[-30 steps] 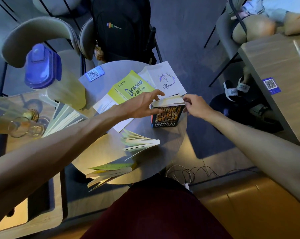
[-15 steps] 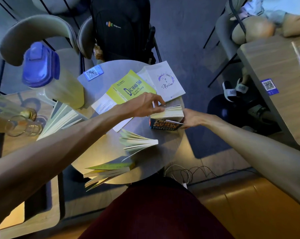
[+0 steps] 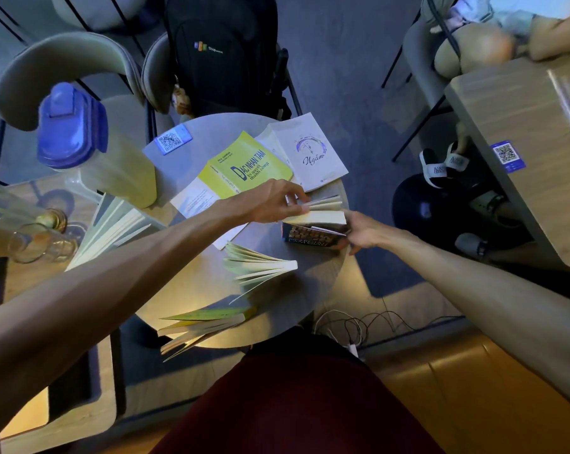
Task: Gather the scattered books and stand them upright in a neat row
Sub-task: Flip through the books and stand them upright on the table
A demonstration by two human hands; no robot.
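Observation:
A dark-covered book stands upright near the right edge of the round table, its pages fanned at the top. My left hand pinches its far pages and cover from the left. My right hand grips its right side. A yellow book and a white book lie flat behind. Two more books stand fanned open: one mid-table, one at the near edge. Another fanned book stands at the left.
A clear jug with a blue lid and glasses sit at the left. A black backpack rests on a chair behind the table. A person sits at a wooden table to the right. Cables lie on the floor.
The dark book's cover, earlier facing me fully, now shows less under the fanned pages. My right hand slid down to its lower right side, and my left hand shifted onto the far pages.

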